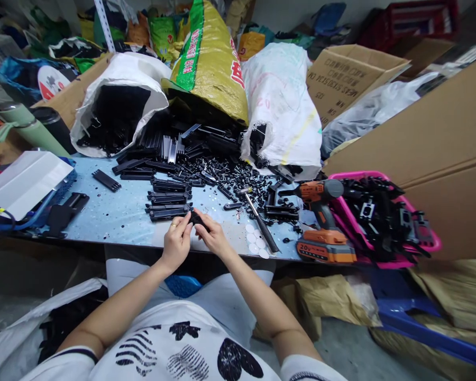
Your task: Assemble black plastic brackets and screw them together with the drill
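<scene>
Being pinched by left hand (177, 241) and right hand (212, 235) fingers, a black piece (199, 217) seems unfinished, while some bars (168, 198) are lined up and many loose bits (238, 173) seem left.

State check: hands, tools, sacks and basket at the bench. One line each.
Left hand: closed on small black part
Right hand: closed on the same part
Hammer: lying down, not held
Drill: battery attached, not held
Left white sack: open, black parts inside
Yellow sack: mouth open
Right white sack: mouth open
Pink basket: uncovered, loaded
</scene>
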A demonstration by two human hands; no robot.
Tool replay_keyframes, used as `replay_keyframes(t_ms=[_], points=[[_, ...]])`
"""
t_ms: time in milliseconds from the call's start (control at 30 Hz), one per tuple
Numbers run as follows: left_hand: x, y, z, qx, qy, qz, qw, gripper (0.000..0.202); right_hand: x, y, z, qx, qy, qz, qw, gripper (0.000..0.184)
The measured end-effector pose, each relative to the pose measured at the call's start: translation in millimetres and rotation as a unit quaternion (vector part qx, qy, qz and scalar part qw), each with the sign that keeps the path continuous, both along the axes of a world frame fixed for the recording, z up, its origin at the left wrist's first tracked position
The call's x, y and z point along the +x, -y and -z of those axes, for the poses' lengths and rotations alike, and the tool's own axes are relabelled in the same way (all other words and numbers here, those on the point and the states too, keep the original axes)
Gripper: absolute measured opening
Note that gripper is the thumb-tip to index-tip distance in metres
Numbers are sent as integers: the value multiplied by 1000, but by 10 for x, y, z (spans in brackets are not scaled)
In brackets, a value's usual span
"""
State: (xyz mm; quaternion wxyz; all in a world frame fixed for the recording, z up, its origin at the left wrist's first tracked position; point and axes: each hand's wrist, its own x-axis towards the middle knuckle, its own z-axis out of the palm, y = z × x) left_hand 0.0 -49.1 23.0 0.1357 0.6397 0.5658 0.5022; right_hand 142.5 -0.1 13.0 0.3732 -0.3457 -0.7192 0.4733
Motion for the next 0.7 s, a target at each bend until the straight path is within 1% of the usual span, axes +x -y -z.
replay_keyframes(t_ms=[33, 67, 133, 167, 200, 267, 300, 333, 367, 400, 433, 467, 500, 533, 567, 600, 633, 700], points=[[28, -14, -10, 27, 6, -17, 999, 36, -48, 46, 21, -1, -16, 21, 1000, 54], [46, -30, -13, 48, 7, -20, 999, 35, -90, 91, 42, 5, -25, 40, 999, 54], [56, -56, 17, 65, 0, 6, 998, 35, -147, 157, 76, 25, -19, 66, 997, 54], [54, -62, 52, 59, -4, 20, 998, 35, -156, 166, 86, 34, -9, 66, 997, 54], [52, -59, 99, 43, -2, 20, 999, 35, -150, 152, 92, 44, 5, 53, 998, 54], [50, -29, 211, -22, 17, -17, 999, 37, -81, 30, 93, 68, 65, 5, 996, 53], [47, -6, 263, -63, 20, -43, 997, 39, -11, -88, 89, 82, 108, -11, 991, 52], [39, 17, 306, -99, 10, -65, 993, 42, 86, -244, 81, 94, 153, -8, 984, 51], [25, 33, 334, -123, -17, -77, 989, 45, 212, -438, 70, 105, 197, 17, 975, 49], [5, 38, 346, -131, -61, -71, 987, 49, 364, -663, 55, 109, 233, 68, 964, 47], [-20, 27, 343, -123, -120, -47, 984, 51, 538, -909, 37, 108, 256, 138, 951, 45], [-44, 0, 328, -105, -186, -1, 977, 53, 728, -1166, 16, 110, 282, 202, 932, 42], [-64, -42, 305, -83, -249, 60, 963, 53, 925, -1422, -5, 96, 319, 268, 904, 40], [-76, -95, 280, -66, -303, 125, 942, 51, 1120, -1663, -26, 49, 362, 335, 869, 37], [-79, -154, 256, -56, -348, 180, 918, 49, 1306, -1880, -46, 16, 375, 381, 845, 36], [-73, -211, 235, -53, -383, 219, 896, 47, 1478, -2066, -64, -17, 383, 417, 824, 36], [-60, -261, 220, -56, -408, 238, 880, 45, 1629, -2216, -79, -56, 387, 449, 804, 37], [-30, -326, 202, -68, -438, 231, 866, 42, 1862, -2414, -99, -126, 377, 488, 778, 41]])
